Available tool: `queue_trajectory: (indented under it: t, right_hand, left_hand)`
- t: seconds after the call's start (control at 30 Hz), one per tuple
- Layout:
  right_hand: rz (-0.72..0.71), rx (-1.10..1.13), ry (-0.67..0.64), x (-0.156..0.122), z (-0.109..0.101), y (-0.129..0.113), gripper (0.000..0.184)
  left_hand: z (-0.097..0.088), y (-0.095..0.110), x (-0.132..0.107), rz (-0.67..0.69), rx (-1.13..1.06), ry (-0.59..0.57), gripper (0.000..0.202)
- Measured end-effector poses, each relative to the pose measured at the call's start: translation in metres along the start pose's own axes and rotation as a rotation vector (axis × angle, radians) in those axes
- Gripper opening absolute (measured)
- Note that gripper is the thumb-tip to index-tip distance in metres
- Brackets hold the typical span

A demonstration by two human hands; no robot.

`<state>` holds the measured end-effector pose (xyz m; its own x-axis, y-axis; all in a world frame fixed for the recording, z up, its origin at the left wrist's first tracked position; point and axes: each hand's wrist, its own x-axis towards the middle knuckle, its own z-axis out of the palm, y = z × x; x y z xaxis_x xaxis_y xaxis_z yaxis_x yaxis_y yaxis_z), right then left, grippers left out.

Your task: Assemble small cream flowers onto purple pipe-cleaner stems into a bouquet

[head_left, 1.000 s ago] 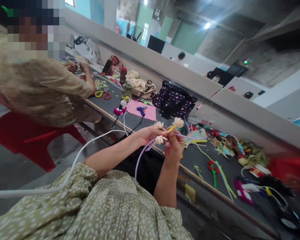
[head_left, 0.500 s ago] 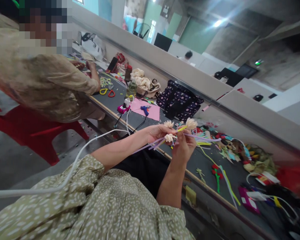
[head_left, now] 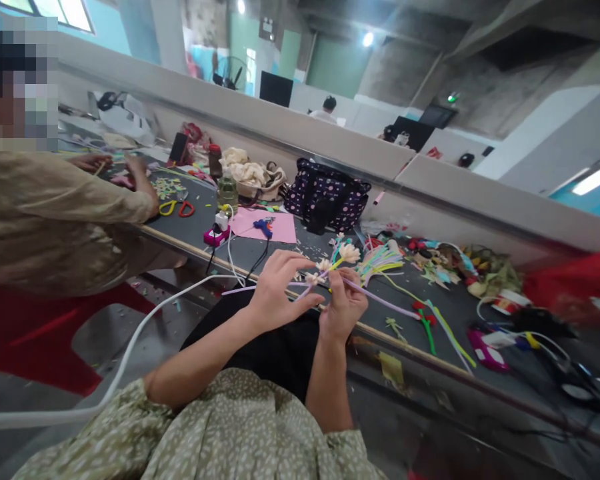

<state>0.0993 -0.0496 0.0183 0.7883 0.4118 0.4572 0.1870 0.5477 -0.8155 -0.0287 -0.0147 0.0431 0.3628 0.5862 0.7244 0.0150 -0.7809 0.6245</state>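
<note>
My right hand (head_left: 344, 303) pinches a small bunch of pipe-cleaner flowers just above the table's front edge. Cream petals form one flower head (head_left: 350, 253) above the fingertips, and smaller cream blossoms (head_left: 314, 279) sit to its left. A purple pipe cleaner (head_left: 383, 300) sticks out to the right of this hand; another purple length (head_left: 237, 291) shows at the left. Beside the blossoms, my left hand (head_left: 275, 290) has its thumb and fingers spread apart around the stems. Whether its fingertips touch them I cannot tell.
On the dark table lie a blue glue gun (head_left: 263, 228) on pink paper (head_left: 287, 230), loose pipe cleaners (head_left: 383, 259) and a red flower (head_left: 425, 313). A dotted bag (head_left: 325, 197) stands behind. A white cable (head_left: 145, 327) crosses at left, near a co-worker's sleeve (head_left: 80, 193).
My left hand has let go of the stems and spread its fingers. My right hand keeps its pinch on the bunch. The view has swung to the right.
</note>
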Motion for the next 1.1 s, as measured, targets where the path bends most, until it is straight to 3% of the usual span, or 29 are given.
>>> queue_trajectory:
  t: [0.13, 0.3, 0.6, 0.93, 1.1]
  right_hand:
    - [0.018, 0.040, 0.022, -0.009, -0.001, -0.010, 0.019]
    - [0.015, 0.023, -0.010, -0.017, -0.005, -0.017, 0.017]
    - [-0.022, -0.006, -0.119, -0.019, -0.007, -0.023, 0.012]
    - [0.087, 0.099, -0.196, -0.018, -0.021, -0.020, 0.008]
    - [0.180, 0.148, -0.263, -0.014, -0.029, -0.017, 0.011]
  left_hand:
    - [0.013, 0.005, -0.002, 0.082, 0.181, -0.097, 0.033]
    - [0.021, -0.001, -0.001, -0.023, 0.104, -0.078, 0.011]
    - [0.009, 0.008, 0.004, -0.258, -0.297, -0.059, 0.011]
    - [0.009, 0.010, 0.004, -0.603, -0.858, -0.221, 0.021]
    - [0.013, 0.003, 0.005, -0.684, -0.979, -0.339, 0.021]
